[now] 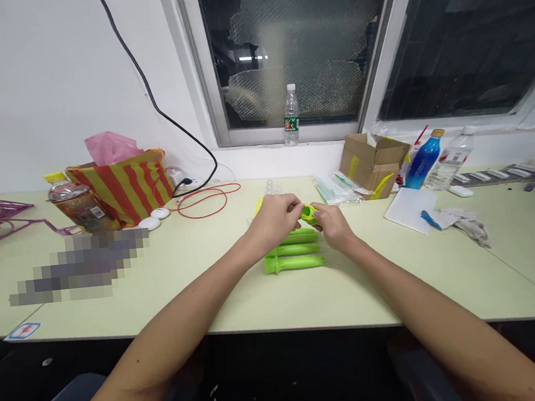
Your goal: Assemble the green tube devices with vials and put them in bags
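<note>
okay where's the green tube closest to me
In the head view, lower centre, the green tube lies on the table, on the near side of the other tubes.

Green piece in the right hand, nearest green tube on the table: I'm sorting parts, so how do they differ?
The green piece is held in the right hand; the green tube lies on the table. The green piece shows a hollow opening; the green tube shows its long side, wider at the left end. Both are bright green.

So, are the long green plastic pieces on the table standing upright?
No, the long green plastic pieces lie flat side by side on the pale table.
</note>
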Demonstrator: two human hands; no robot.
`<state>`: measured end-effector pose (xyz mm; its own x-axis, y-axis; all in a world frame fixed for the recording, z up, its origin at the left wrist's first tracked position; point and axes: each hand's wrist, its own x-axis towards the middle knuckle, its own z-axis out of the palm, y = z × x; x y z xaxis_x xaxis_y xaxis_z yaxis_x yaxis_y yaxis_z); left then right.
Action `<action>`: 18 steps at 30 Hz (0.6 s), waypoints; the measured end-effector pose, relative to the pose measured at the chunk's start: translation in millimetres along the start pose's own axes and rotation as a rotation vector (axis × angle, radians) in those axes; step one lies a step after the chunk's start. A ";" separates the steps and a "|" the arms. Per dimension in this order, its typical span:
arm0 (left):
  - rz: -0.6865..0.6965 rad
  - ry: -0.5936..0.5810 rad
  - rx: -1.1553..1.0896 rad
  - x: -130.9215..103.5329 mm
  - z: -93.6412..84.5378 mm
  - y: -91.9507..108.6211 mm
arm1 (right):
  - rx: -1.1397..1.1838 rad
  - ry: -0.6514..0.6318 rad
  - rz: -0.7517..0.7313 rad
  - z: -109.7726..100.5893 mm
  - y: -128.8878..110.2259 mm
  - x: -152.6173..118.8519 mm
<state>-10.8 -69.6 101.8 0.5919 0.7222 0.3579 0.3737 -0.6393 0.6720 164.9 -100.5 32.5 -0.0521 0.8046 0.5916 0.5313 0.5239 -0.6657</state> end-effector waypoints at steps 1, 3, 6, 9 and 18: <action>-0.035 -0.006 -0.036 -0.2 -0.4 1.1 | 0.002 0.015 -0.004 0.0 1.0 -0.1; -0.109 -0.047 -0.100 -0.1 -2.3 3.2 | 0.000 0.038 -0.008 0.7 2.8 -0.4; -0.209 -0.166 -0.153 0.9 -7.6 5.9 | 0.032 0.066 -0.006 2.9 4.3 -1.2; -0.270 -0.290 -0.144 2.9 -12.9 8.8 | 0.107 0.076 -0.007 4.7 2.8 -2.0; -0.325 -0.365 -0.106 7.0 -19.2 18.1 | 0.320 0.032 0.067 2.0 -10.6 -1.3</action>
<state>-13.6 -71.1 128.9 0.6754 0.7279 -0.1181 0.5166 -0.3528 0.7801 157.6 -106.6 37.9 0.0035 0.8336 0.5523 0.2396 0.5355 -0.8098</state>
